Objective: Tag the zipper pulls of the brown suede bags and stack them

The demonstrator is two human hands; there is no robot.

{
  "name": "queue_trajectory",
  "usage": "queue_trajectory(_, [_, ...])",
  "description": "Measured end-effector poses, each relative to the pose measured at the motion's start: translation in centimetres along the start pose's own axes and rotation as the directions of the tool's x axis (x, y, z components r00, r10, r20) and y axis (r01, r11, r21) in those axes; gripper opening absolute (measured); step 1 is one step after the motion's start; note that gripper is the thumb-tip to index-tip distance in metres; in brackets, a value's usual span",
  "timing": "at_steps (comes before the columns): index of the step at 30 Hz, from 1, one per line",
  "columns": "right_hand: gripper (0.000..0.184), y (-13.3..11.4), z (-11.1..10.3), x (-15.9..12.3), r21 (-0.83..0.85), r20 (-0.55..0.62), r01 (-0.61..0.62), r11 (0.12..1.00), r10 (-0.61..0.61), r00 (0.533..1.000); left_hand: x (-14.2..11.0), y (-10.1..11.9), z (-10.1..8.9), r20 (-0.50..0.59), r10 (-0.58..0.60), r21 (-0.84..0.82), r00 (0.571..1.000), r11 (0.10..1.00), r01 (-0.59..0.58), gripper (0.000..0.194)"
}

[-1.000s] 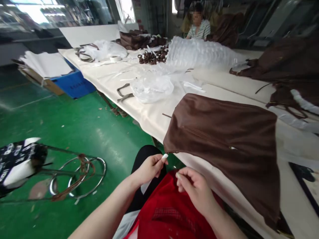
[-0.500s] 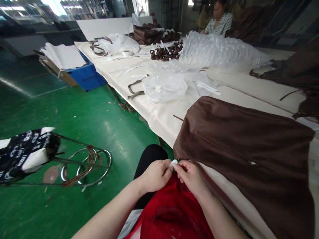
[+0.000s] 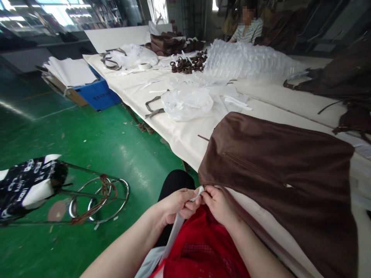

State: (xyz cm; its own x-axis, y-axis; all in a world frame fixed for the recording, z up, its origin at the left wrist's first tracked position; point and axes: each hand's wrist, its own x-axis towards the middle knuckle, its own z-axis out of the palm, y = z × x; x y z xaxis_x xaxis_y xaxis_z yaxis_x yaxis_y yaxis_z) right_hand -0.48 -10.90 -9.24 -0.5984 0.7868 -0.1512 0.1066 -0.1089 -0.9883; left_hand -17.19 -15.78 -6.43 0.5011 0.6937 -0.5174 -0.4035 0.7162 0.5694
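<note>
A narrow white strip [image 3: 174,234] runs up from my lap, through my left hand [image 3: 180,204], and shows again at the fingertips. That hand is closed around the strip. Right beside it, my right hand [image 3: 218,204] pinches at the strip's upper end, near the lower left corner of a brown bag [image 3: 269,158]. Whether the right fingers also hold the bag's edge is hidden. The bag lies flat on the table, with a zipper line [image 3: 255,168] across its face. Both hands are over the red apron [image 3: 211,239] on my lap.
The cream-covered table [image 3: 179,133] carries a clear plastic bag [image 3: 188,103], a large plastic bundle [image 3: 246,58] and dark brown pieces [image 3: 188,63]. A person [image 3: 249,29] sits at the far side. A stool [image 3: 29,185] and a blue box [image 3: 100,94] stand on the floor at left.
My left hand has turned, and a long tail of the white strip now hangs below it. The right hand stays close to the same place. The view has shifted slightly.
</note>
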Motion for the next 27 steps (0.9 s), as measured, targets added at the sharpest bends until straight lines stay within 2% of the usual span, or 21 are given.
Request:
queue_trajectory(3, [0.027, -0.1, 0.2, 0.5, -0.028, -0.003, 0.036, 0.999, -0.036, 0.999, 0.2, -0.2, -0.4, 0.062, -0.05, -0.106, 0.997, 0.993, 0.056, 0.027])
queue_trajectory(6, [0.031, -0.2, 0.1, 1.0, -0.034, 0.032, -0.012, 0.999, 0.013, 0.999, 0.3, -0.6, -0.1, 0.04, -0.043, -0.101, 0.998, 0.994, 0.047, 0.025])
queue_trajectory(8, [0.036, -0.1, 0.1, 1.1, -0.029, 0.039, -0.042, 0.999, 0.044, 0.998, 0.3, -0.8, 0.5, 0.002, 0.009, -0.008, 1.0, 1.0, -0.009, 0.029])
queue_trajectory(10, [0.038, 0.2, 0.0, 0.9, -0.042, 0.005, -0.064, 0.997, 0.065, 0.998, 0.4, -1.0, 1.1, -0.067, 0.135, 0.198, 0.989, 0.973, -0.119, 0.037])
queue_trajectory(11, [0.038, 0.3, 0.0, 0.7, -0.053, -0.02, -0.077, 0.996, 0.076, 0.997, 0.3, -1.1, 1.3, -0.107, 0.238, 0.357, 0.965, 0.915, -0.186, 0.04])
queue_trajectory(12, [0.037, 0.5, -0.1, 0.4, -0.061, -0.046, -0.093, 0.994, 0.09, 0.995, 0.3, -1.2, 1.5, -0.136, 0.363, 0.547, 0.922, 0.803, -0.235, 0.042])
queue_trajectory(13, [0.035, 0.6, -0.2, 0.0, -0.06, -0.073, -0.112, 0.992, 0.108, 0.992, 0.2, -1.3, 1.5, -0.134, 0.485, 0.74, 0.864, 0.629, -0.239, 0.042])
queue_trajectory(14, [0.034, 0.5, -0.3, -0.4, -0.043, -0.097, -0.135, 0.99, 0.13, 0.987, 0.1, -1.4, 1.5, -0.102, 0.585, 0.893, 0.804, 0.41, -0.184, 0.041])
queue_trajectory(15, [0.033, 0.4, -0.4, -0.8, -0.012, -0.11, -0.158, 0.987, 0.156, 0.982, 0.1, -1.6, 1.4, -0.052, 0.651, 0.98, 0.757, 0.177, -0.086, 0.039])
queue_trajectory(16, [0.034, 0.3, -0.5, -1.3, 0.025, -0.113, -0.179, 0.984, 0.181, 0.977, 0.0, -1.8, 1.2, 0.004, 0.682, 0.999, 0.732, -0.036, 0.028, 0.036])
queue_trajectory(17, [0.037, 0.0, -0.5, -1.7, 0.057, -0.11, -0.197, 0.979, 0.202, 0.973, 0.0, -2.0, 1.0, 0.052, 0.686, 0.969, 0.726, -0.209, 0.129, 0.035])
queue_trajectory(18, [0.042, -0.3, -0.4, -2.0, 0.08, -0.1, -0.212, 0.974, 0.219, 0.971, 0.0, -2.3, 0.8, 0.089, 0.675, 0.918, 0.732, -0.341, 0.202, 0.034])
queue_trajectory(19, [0.047, -0.6, -0.3, -2.2, 0.09, -0.086, -0.225, 0.97, 0.233, 0.969, 0.0, -2.5, 0.6, 0.119, 0.659, 0.866, 0.743, -0.435, 0.248, 0.035])
queue_trajectory(20, [0.052, -0.8, -0.1, -2.3, 0.09, -0.078, -0.239, 0.967, 0.246, 0.966, 0.1, -2.7, 0.5, 0.141, 0.645, 0.821, 0.751, -0.5, 0.275, 0.036])
queue_trajectory(22, [0.053, -0.9, 0.4, -2.3, 0.082, -0.083, -0.247, 0.965, 0.254, 0.964, 0.2, -3.0, 0.4, 0.16, 0.628, 0.77, 0.762, -0.563, 0.302, 0.038])
queue_trajectory(25, [0.042, -0.5, 1.3, -2.2, 0.126, -0.129, -0.201, 0.971, 0.217, 0.968, 0.2, -3.3, 0.3, 0.152, 0.637, 0.772, 0.756, -0.554, 0.311, 0.039])
queue_trajectory(27, [0.036, -0.1, 1.6, -2.1, 0.184, -0.155, -0.162, 0.969, 0.191, 0.969, 0.2, -3.4, 0.3, 0.155, 0.658, 0.826, 0.737, -0.495, 0.268, 0.039])
